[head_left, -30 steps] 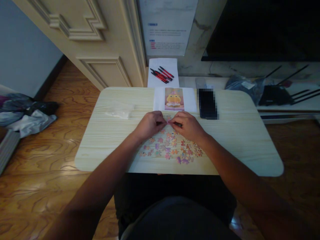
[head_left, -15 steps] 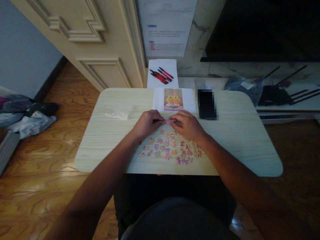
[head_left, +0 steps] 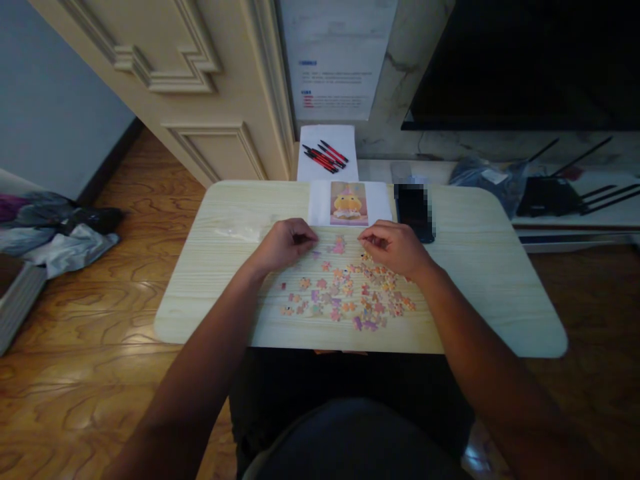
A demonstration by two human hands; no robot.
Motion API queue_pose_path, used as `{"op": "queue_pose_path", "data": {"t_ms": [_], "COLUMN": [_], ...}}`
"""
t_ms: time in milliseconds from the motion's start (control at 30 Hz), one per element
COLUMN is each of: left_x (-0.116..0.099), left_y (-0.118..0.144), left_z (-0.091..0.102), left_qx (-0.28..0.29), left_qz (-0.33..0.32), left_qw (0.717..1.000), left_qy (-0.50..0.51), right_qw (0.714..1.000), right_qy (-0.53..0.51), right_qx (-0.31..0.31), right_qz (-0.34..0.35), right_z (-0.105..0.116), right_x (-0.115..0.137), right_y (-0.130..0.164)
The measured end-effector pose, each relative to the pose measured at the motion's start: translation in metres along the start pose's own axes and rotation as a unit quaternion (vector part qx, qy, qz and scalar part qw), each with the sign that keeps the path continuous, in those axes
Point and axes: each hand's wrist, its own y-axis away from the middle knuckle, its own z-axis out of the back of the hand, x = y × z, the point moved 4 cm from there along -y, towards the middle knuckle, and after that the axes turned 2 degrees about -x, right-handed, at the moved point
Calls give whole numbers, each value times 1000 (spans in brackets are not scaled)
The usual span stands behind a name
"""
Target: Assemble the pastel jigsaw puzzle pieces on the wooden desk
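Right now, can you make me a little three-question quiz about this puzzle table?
1. True or false: the phone lies to the left of the duck picture.
2. What lies between the hands on the table? A) pens B) joined pink pieces C) a bag
3. Fill in: the pens lie on white ____.

Key: 1 false, it lies to the right. 2 B, the joined pieces lie between left hand and right hand. 3 paper.
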Motion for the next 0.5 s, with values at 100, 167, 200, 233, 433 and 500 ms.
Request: {"op": "queue_pose_path", "data": {"t_ms": [100, 167, 200, 233, 433, 500], "left_x": [4, 6, 7, 8, 8, 7], "left_y": [0, 0, 0, 0, 0, 0], "left_z": [0, 1, 1, 1, 1, 1], "left_qx": [18, 31, 35, 38, 69, 72], "left_qz": [4, 1, -1, -3, -15, -21], "left_qw": [999, 998, 998, 998, 996, 996], "left_qy": [31, 48, 52, 55, 46, 42], "right_qw": [999, 998, 998, 998, 996, 996], "right_qy": [1, 0, -1, -4, -55, -66], "right_qx": [34, 54, 60, 64, 66, 63], "right_qz": [6, 14, 16, 16, -12, -18], "right_z": [3, 4, 4, 5, 4, 3], "right_x": [-4, -5, -6, -6, -9, -10], "right_y": [2, 3, 4, 4, 4, 4]}}
